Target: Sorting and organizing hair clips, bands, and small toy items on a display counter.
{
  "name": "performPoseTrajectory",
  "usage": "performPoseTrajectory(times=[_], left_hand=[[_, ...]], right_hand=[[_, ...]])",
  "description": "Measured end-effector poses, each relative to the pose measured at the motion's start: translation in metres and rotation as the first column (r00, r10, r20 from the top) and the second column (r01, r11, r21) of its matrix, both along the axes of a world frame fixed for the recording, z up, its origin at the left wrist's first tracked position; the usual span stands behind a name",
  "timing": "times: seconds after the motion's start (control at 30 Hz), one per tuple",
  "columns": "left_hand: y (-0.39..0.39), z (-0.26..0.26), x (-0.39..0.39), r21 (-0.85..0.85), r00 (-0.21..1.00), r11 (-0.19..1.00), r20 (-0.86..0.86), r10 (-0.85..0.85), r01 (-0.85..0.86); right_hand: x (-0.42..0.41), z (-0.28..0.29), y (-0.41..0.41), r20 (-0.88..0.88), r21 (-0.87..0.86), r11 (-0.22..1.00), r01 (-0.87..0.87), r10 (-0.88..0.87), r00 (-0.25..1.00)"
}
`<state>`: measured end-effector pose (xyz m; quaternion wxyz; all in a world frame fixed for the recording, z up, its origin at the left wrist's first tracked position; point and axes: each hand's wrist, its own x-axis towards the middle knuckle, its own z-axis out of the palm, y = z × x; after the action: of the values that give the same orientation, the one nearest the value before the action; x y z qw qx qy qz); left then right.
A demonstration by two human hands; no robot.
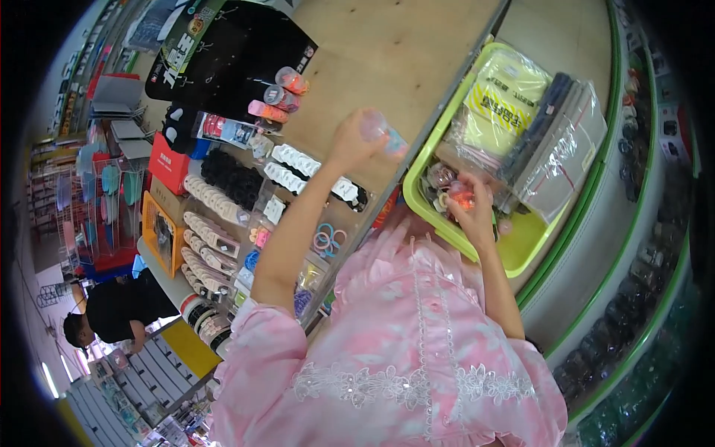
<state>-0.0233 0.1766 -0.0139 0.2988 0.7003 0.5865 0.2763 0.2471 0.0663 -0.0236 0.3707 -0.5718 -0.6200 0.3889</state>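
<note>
My left hand (353, 142) grips a small clear plastic jar (385, 133) with pink and blue contents, above the wooden shelf board (380, 61). In the yellow-green plastic basket (420, 208), my right hand (475, 209) has its fingers around a small clear container with orange-pink contents (461, 196). Other small packed items (440, 174) lie beside those fingers, partly hidden. Several similar jars (282, 96) with orange and pink contents stand in a row on the board, left of my left hand.
The basket also holds a yellow film-wrapped pack (503, 103) and grey wrapped packs (558, 151). A black display board with hooks (234, 56) lies at the upper left. Carded hair accessories (296, 162) and hair ties (329, 240) cover the nearer shelf. A person (120, 307) stands farther off.
</note>
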Motion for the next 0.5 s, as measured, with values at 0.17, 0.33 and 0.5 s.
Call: performPoseTrajectory(times=[0.17, 0.33, 0.5], left_hand=[[0.085, -0.003, -0.077, 0.314, 0.940, 0.946, -0.293, 0.175, -0.079], [0.164, -0.012, -0.149, 0.291, 0.901, 0.940, -0.337, 0.275, -0.178], [0.205, -0.029, -0.175, 0.213, 0.790, 0.940, -0.510, 0.340, -0.267]], right_hand=[[-0.011, -0.015, -0.009, -0.136, -0.276, 0.961, -0.002, -0.037, 0.990], [-0.024, -0.014, -0.010, 0.015, -0.220, 0.975, 0.019, -0.016, 1.000], [-0.022, -0.015, -0.010, 0.023, -0.254, 0.964, 0.078, -0.075, 0.997]])
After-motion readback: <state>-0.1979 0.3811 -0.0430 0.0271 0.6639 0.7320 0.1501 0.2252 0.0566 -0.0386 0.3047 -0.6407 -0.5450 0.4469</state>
